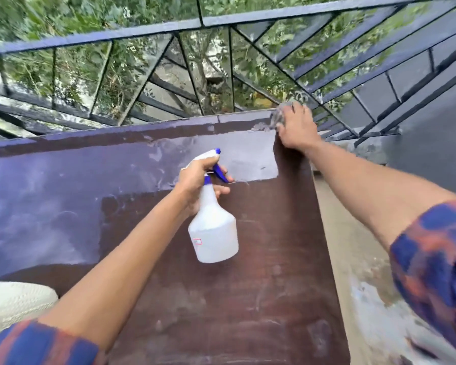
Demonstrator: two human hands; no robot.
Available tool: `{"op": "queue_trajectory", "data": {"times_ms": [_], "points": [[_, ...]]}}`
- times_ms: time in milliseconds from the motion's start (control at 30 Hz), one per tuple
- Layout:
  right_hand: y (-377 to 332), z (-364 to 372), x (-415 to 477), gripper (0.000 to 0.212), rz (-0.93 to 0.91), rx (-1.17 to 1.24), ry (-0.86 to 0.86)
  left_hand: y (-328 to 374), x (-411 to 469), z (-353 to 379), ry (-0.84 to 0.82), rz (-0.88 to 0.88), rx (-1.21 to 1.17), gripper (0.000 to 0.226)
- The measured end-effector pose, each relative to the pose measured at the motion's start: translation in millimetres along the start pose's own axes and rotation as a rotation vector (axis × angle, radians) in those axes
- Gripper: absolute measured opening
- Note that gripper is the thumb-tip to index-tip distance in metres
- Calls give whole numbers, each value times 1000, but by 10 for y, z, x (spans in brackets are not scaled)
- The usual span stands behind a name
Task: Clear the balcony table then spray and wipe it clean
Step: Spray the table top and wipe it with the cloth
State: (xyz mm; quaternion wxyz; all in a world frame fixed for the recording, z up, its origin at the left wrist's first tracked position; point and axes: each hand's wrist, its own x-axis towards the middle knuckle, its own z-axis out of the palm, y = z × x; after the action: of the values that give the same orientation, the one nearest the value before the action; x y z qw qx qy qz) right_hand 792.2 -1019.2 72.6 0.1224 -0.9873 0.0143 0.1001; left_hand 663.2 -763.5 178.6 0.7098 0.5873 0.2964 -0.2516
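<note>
Brown dusty worktop (248, 285) stands against the balcony railing (142, 35). Left grip (195, 180) curls round a spray bottle (213, 233) above the worktop. Right grip (296, 127), fingers spread, presses a grey cloth (278, 117) on its far corner.

Left hand (195, 180) grips white spray bottle (213, 233) above brown table (248, 285). Right hand (296, 127) presses grey cloth (279, 115) on far corner, ahead of left.
</note>
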Motion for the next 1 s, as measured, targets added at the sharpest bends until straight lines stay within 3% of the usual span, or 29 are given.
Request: {"op": "queue_trajectory", "data": {"times_ms": [133, 400, 633, 700, 800, 867, 933, 1000], "points": [[-130, 19, 108, 67, 71, 60, 66, 235, 169, -66, -34, -37, 46, 26], [-61, 429, -1084, 54, 128, 88, 244, 533, 248, -446, -3, -15, 21, 27], [-764, 176, 58, 57, 399, 169, 237, 627, 155, -920, 44, -19, -3, 34], [-1247, 288, 187, 49, 295, 164, 219, 632, 123, -1075, 66, -2, 10, 34], [-1944, 562, -32, 50, -45, 86, 189, 618, 83, -1221, 92, 13, -4, 33], [-2014, 649, -336, 51, -169, 100, 177, 623, 106, -1256, 95, 2, -22, 32], [-1701, 591, -566, 52, -181, 102, 172, 604, 115, -1259, 94, 1, -28, 32], [-1149, 513, -608, 52, -51, 47, 214, 584, 132, -1241, 105, 29, -35, 32]]}}
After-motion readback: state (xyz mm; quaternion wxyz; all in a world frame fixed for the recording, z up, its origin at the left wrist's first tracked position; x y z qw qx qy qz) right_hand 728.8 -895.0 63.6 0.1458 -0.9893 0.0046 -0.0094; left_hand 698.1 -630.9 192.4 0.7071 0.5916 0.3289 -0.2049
